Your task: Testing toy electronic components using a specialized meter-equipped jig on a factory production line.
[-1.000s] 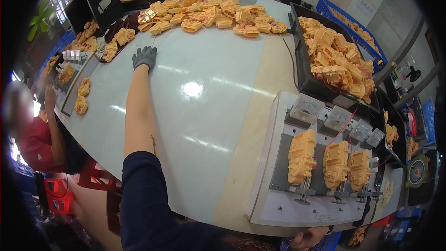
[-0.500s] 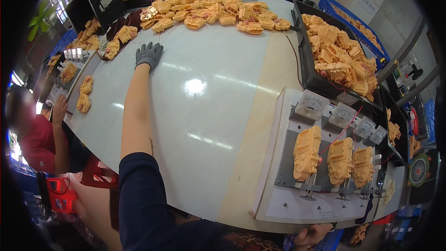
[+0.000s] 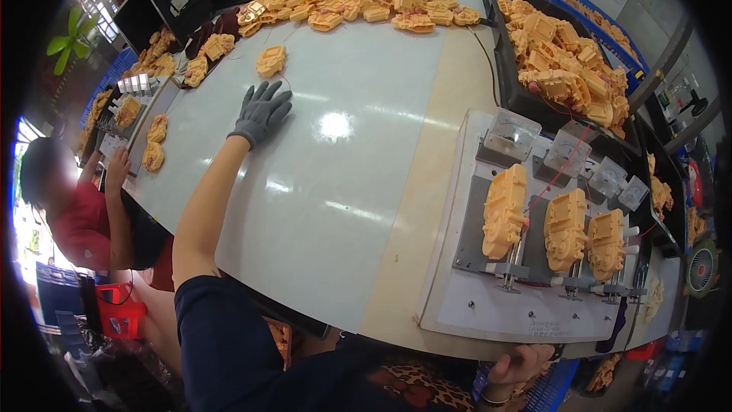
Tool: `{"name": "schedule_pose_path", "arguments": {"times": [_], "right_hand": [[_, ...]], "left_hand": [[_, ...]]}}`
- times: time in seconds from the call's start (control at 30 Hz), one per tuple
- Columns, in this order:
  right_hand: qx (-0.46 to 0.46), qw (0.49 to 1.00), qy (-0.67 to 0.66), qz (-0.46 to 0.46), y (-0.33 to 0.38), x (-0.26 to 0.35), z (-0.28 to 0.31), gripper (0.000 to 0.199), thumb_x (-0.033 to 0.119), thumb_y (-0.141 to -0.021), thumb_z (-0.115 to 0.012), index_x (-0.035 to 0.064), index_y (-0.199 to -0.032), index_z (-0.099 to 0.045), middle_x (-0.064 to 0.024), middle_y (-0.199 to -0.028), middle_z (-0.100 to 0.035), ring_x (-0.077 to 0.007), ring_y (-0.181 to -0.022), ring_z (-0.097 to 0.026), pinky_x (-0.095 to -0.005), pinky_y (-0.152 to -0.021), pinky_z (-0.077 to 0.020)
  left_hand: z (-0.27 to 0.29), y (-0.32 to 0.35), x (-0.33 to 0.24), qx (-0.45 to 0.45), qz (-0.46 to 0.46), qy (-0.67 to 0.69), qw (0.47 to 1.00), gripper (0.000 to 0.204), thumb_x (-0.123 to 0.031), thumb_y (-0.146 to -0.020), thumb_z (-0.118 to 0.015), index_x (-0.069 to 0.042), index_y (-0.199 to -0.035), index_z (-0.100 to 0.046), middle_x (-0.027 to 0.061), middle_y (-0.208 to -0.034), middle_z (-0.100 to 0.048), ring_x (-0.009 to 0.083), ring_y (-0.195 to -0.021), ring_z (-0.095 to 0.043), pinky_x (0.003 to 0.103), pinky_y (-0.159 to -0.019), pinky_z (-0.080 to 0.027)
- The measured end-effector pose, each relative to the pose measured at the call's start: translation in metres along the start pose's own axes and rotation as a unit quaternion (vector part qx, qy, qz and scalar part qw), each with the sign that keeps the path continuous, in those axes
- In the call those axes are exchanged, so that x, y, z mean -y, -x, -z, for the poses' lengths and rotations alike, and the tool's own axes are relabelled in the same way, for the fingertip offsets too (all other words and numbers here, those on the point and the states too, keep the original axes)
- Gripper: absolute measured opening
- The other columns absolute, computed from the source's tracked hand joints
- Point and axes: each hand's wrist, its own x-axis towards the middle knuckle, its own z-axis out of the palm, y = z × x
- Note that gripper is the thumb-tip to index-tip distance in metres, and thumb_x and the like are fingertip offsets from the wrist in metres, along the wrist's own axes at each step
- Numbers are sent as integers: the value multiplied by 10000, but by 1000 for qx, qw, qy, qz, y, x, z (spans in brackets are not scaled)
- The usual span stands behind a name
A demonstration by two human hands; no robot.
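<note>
boxy tan plastic housing (image 3: 271, 62) newly lying toward far edge, pale bench (image 3: 343, 187), looking reachable | grey-gloved left hand (image 3: 263, 114): fingers apart | bare right hand (image 3: 518, 366): I can't tell

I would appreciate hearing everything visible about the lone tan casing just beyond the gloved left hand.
The casing is blocky, tan and plastic-looking, with an uneven moulded surface; finer parts are too small to tell. A thin wire shows at its near right. It lies on the pale tabletop, between the gloved left hand and the heap of similar parts, apparently touching neither.
</note>
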Motion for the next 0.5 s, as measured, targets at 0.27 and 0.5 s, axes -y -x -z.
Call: {"name": "schedule_pose_path", "arguments": {"times": [0.27,0.5], "right_hand": [[-64,995,-64,33,-4,-4,3,253,338,-855,-521,88,-814,-521,-69,-812,-488,-255,-797,-467,-451,-790,-385],[-269,950,-60,146,-44,-45,41,205,228,-867,-539,24,-857,-532,-101,-799,-500,-249,-750,-475,-383,-721,-385]], "left_hand": [[72,110,-103,-118,-24,118,986,465,-371,-829,-640,-123,-1220,-596,181,-1158,-593,355,-1081,-565,449,-919,-445],[105,146,-213,96,98,-74,988,675,-632,-746,-626,-221,-1273,-533,203,-1032,-549,371,-828,-631,454,-712,-522]]}}
